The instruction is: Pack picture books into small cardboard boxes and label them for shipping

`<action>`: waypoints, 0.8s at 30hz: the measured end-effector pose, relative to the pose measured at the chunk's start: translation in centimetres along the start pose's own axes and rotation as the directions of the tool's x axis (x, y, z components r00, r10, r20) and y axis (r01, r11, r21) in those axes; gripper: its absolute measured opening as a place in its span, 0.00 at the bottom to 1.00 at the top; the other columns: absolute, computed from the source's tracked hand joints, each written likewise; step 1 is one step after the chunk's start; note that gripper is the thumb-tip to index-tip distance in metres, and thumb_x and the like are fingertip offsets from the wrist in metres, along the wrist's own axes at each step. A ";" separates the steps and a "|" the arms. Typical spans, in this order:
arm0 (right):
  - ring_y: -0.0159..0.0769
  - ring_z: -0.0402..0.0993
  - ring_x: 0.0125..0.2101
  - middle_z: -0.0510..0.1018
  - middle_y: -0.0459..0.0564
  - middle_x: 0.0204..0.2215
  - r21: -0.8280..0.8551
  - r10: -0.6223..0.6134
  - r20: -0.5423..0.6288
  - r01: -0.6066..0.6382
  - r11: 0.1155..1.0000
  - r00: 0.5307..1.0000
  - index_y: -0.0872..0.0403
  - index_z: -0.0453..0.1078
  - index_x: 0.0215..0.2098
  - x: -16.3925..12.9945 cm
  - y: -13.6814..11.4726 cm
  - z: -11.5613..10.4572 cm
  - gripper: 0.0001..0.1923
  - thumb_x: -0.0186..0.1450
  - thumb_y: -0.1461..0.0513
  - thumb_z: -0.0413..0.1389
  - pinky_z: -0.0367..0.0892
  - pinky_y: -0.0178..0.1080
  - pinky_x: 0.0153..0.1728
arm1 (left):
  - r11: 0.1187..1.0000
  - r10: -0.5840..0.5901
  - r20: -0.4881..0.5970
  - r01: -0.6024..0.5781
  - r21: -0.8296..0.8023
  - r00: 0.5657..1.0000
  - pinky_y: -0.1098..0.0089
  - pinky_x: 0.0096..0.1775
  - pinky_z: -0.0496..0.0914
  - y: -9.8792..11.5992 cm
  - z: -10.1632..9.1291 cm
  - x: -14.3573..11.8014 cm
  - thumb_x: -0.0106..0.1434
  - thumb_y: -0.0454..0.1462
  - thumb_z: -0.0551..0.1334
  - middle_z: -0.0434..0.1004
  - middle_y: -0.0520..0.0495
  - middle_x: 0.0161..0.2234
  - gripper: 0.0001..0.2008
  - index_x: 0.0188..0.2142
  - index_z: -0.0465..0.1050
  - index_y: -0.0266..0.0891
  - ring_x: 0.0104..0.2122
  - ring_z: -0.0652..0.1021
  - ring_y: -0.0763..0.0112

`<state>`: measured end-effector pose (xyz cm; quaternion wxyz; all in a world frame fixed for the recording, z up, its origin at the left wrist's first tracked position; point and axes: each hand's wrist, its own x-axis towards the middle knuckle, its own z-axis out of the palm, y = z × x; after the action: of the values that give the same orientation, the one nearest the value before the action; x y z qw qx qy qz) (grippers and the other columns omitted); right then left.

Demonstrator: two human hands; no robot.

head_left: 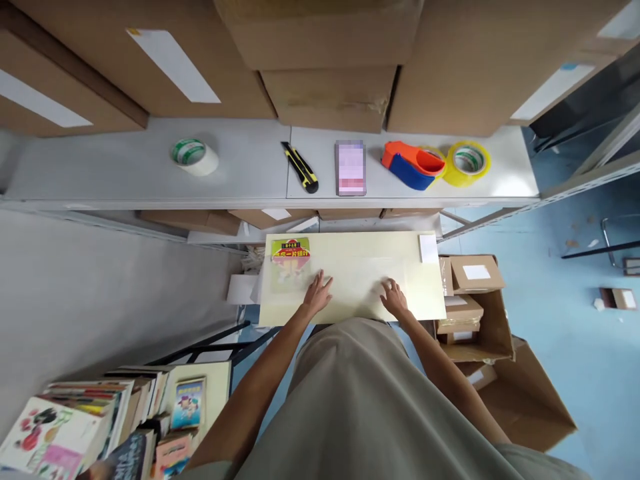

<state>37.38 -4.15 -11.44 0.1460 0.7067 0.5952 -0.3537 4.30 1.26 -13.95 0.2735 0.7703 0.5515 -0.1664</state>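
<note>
My left hand (317,291) lies flat, fingers spread, on a pale yellow sheet (360,257) that covers a small work surface in front of me. My right hand (394,297) rests on the same sheet to the right, fingers bent and pressing down. Neither hand holds anything. A packet with a red and yellow printed header (290,257) sits on the sheet's far left corner, just beyond my left hand. A small white label (429,247) lies at the sheet's far right corner.
A grey shelf (125,173) beyond holds a white tape roll (194,155), a yellow-black utility knife (300,168), a phone (350,168), an orange-blue tape dispenser (413,162) and a yellow tape roll (467,162). Cardboard boxes (473,303) stand right; stacked books (95,420) lower left.
</note>
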 end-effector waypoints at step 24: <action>0.50 0.66 0.79 0.69 0.61 0.83 -0.113 -0.458 0.118 0.470 0.876 0.881 0.55 0.72 0.80 4.9 -25.4 0.8 0.28 0.86 0.62 0.50 0.68 0.48 0.79 | 0.860 -0.489 -0.133 0.452 -0.235 0.862 0.35 0.76 0.70 -6.4 0.0 -2.2 0.75 0.43 0.70 0.54 0.14 0.85 0.44 0.84 0.62 0.27 0.83 0.63 0.21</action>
<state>13.37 5.26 -9.91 0.1316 0.5153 0.7631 -0.3670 -2.46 1.17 -14.26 0.2454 0.5928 0.7605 -0.0998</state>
